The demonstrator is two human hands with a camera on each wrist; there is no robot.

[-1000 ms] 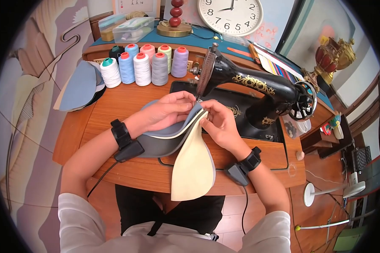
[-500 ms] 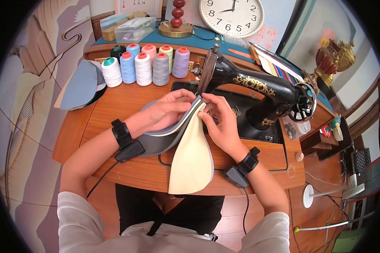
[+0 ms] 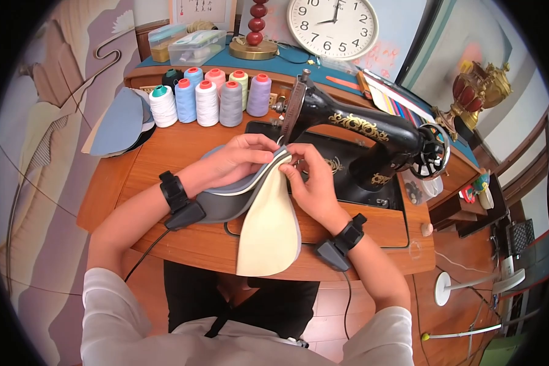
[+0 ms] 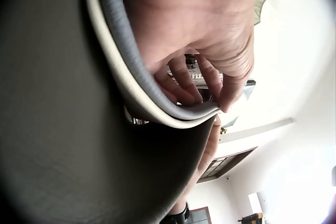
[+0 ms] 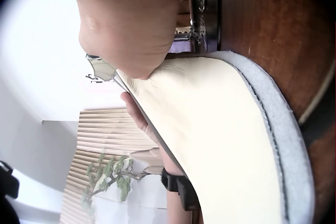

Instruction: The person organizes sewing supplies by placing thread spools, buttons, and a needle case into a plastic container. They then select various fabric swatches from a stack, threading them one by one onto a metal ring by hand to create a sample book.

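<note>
In the head view, several curved sheet panels come together at a narrow tip in front of the sewing machine's needle end. My left hand [image 3: 241,160] pinches the tip of a blue-grey panel [image 4: 111,3] layered with a cream one, fingertips and thumb at their edges. Beneath it spreads a dark grey panel [image 3: 222,207]. From the right, my right hand [image 3: 314,186] pinches the top of a cream panel [image 3: 267,229], which hangs toward the table's front edge. The right wrist view shows stitching along that panel's blue-grey border [image 5: 273,98].
A black sewing machine [image 3: 357,127] with gold ornament stands just beyond the hands. Several thread spools [image 3: 230,104] line the back left, beside stacked panels [image 3: 119,125]. A clock [image 3: 332,27] and plastic boxes [image 3: 196,47] are behind. The wooden table [image 3: 146,177] ends near the person's lap.
The joined tip has lifted slightly, and the right thumb has shifted up nearer it. The cream panel's lower end has drawn back from the table's front edge. Both hands keep their pinch.
</note>
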